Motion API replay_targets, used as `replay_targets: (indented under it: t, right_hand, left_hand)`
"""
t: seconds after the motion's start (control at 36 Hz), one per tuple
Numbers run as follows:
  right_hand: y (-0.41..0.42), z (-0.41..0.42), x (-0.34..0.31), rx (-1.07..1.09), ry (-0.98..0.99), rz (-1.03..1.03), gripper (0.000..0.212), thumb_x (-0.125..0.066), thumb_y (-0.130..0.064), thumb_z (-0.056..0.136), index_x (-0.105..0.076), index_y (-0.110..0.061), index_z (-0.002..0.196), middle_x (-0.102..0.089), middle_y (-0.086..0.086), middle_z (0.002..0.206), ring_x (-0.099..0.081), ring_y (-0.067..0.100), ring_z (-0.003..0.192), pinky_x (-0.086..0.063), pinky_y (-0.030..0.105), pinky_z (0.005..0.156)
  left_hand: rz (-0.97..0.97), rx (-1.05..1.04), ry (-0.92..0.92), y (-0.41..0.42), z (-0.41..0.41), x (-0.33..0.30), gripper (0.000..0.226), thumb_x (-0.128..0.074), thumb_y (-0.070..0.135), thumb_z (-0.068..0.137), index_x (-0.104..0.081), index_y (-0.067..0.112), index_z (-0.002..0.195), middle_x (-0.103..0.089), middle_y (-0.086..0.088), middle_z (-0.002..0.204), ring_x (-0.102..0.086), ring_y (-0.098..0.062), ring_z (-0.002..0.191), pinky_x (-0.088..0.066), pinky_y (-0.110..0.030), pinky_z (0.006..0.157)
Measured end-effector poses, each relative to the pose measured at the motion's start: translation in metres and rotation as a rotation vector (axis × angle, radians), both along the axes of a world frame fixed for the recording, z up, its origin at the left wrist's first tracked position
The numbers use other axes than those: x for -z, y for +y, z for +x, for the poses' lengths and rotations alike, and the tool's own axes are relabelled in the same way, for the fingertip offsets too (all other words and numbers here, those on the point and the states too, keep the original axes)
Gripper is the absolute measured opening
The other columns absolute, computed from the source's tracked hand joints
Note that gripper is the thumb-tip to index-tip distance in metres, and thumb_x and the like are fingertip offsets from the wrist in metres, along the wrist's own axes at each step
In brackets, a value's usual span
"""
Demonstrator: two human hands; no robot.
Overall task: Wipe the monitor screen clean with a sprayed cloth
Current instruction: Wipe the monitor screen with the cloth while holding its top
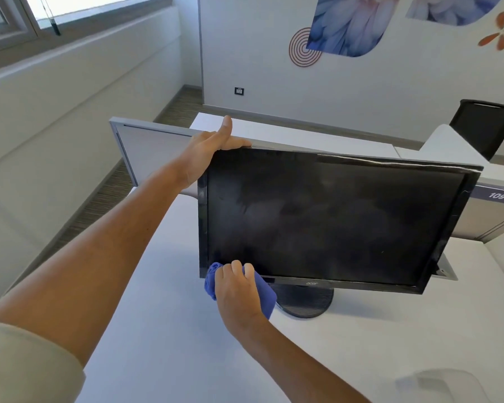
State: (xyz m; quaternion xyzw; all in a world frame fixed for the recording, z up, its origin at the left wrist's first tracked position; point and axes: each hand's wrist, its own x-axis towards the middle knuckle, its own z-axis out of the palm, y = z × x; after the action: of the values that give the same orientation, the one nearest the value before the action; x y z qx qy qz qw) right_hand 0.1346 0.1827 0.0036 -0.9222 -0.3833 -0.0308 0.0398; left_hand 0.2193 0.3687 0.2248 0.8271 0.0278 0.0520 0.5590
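Right hand grips the bunched blue cloth, pressed at the bottom-left corner of the Acer monitor on the white tabletop. Left hand clasps the monitor's top-left corner. Judgement: keep bracing, light overlapping passes; smears remain. Bezel reads "acer"; divider beyond the monitor's right edge reads "109".

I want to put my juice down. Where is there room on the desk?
The white desk is bare between the two arms, in front of the monitor. It is also bare right of the monitor's round base, toward the desk's right edge. It is crowded at the monitor's lower left corner, where the right hand presses the blue cloth.
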Motion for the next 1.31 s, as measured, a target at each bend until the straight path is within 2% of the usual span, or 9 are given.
replay_targets:
  t: [0.28, 0.39, 0.47, 0.64, 0.83, 1.03, 1.11, 1.22, 1.31]
  right_hand:
    - [-0.059, 0.024, -0.006, 0.096, 0.01, -0.037, 0.008, -0.065, -0.01, 0.094, -0.066, -0.014, 0.101, -0.065, 0.002, 0.101, -0.06, 0.023, 0.098, -0.045, 0.041, 0.088]
    - [-0.09, 0.039, -0.017, 0.115, 0.124, -0.114, 0.028, -0.08, -0.011, 0.083, -0.056, -0.023, 0.092, -0.047, -0.009, 0.082, -0.047, 0.014, 0.082, -0.029, 0.02, 0.077]
    - [-0.115, 0.049, -0.02, 0.173, 0.131, -0.163, 0.03, -0.076, -0.016, 0.09, -0.049, -0.029, 0.096, -0.042, -0.008, 0.089, -0.037, 0.014, 0.084, -0.019, 0.027, 0.083]
    - [-0.173, 0.067, -0.018, 0.337, 0.052, -0.198, 0.02, -0.072, -0.014, 0.091, -0.06, -0.027, 0.102, -0.063, -0.005, 0.098, -0.059, 0.022, 0.099, -0.035, 0.038, 0.097]
    - [-0.25, 0.097, -0.023, 0.463, -0.066, -0.249, 0.025, -0.076, -0.01, 0.085, -0.059, -0.028, 0.089, -0.062, -0.006, 0.084, -0.059, 0.023, 0.088, -0.031, 0.039, 0.086]
    - [-0.313, 0.12, -0.038, 0.588, -0.098, -0.376, 0.025, -0.074, -0.014, 0.088, -0.06, -0.03, 0.099, -0.067, -0.007, 0.096, -0.059, 0.022, 0.098, -0.035, 0.037, 0.082]
    - [-0.337, 0.13, -0.041, 0.663, -0.104, -0.44, 0.024, -0.071, -0.026, 0.093, -0.056, -0.035, 0.109, -0.067, -0.011, 0.108, -0.058, 0.016, 0.106, -0.034, 0.034, 0.083]
    - [-0.35, 0.137, -0.037, 0.68, -0.104, -0.52, 0.032, -0.072, -0.036, 0.094, -0.056, -0.038, 0.121, -0.068, -0.014, 0.12, -0.057, 0.013, 0.114, -0.037, 0.032, 0.086]
    - [-0.348, 0.141, -0.034, 0.669, -0.106, -0.522, 0.026, -0.07, -0.039, 0.096, -0.058, -0.037, 0.119, -0.067, -0.014, 0.115, -0.056, 0.013, 0.111, -0.035, 0.03, 0.084]
  left_hand:
    - [-0.011, 0.0, -0.019, 0.001, -0.002, 0.001, 0.081, -0.021, 0.073, 0.104, -0.078, 0.024, 0.134, -0.074, 0.001, 0.143, -0.061, -0.024, 0.142, -0.038, -0.051, 0.13]
    - [-0.004, 0.007, -0.028, 0.002, -0.001, 0.003, 0.076, -0.019, 0.066, 0.111, -0.079, 0.025, 0.134, -0.075, 0.004, 0.14, -0.063, -0.019, 0.139, -0.039, -0.048, 0.129]
    - [0.0, 0.003, -0.027, 0.003, -0.001, 0.003, 0.074, -0.019, 0.066, 0.112, -0.08, 0.028, 0.132, -0.076, 0.009, 0.139, -0.063, -0.014, 0.139, -0.038, -0.044, 0.13]
    - [0.012, 0.001, -0.034, -0.002, 0.003, 0.0, 0.074, -0.019, 0.065, 0.113, -0.079, 0.026, 0.133, -0.074, 0.007, 0.141, -0.061, -0.015, 0.141, -0.036, -0.044, 0.131]
    - [0.042, 0.005, -0.022, -0.01, 0.002, -0.006, 0.074, -0.016, 0.059, 0.115, -0.076, 0.023, 0.137, -0.07, 0.001, 0.147, -0.056, -0.021, 0.145, -0.031, -0.047, 0.133]
    - [0.048, 0.007, -0.032, -0.014, 0.003, -0.008, 0.074, -0.015, 0.057, 0.115, -0.074, 0.018, 0.14, -0.068, -0.002, 0.149, -0.054, -0.024, 0.148, -0.028, -0.048, 0.134]
    - [0.05, 0.007, -0.031, -0.013, 0.004, -0.007, 0.074, -0.016, 0.058, 0.115, -0.073, 0.018, 0.141, -0.067, -0.002, 0.151, -0.052, -0.024, 0.149, -0.027, -0.047, 0.134]
    - [0.054, 0.023, -0.044, -0.01, 0.004, -0.004, 0.075, -0.015, 0.061, 0.114, -0.074, 0.022, 0.139, -0.068, 0.0, 0.15, -0.054, -0.021, 0.147, -0.031, -0.034, 0.126]
    - [0.062, 0.031, -0.049, -0.009, 0.005, -0.002, 0.074, -0.015, 0.062, 0.114, -0.075, 0.024, 0.137, -0.069, 0.002, 0.149, -0.055, -0.019, 0.146, -0.03, -0.026, 0.119]
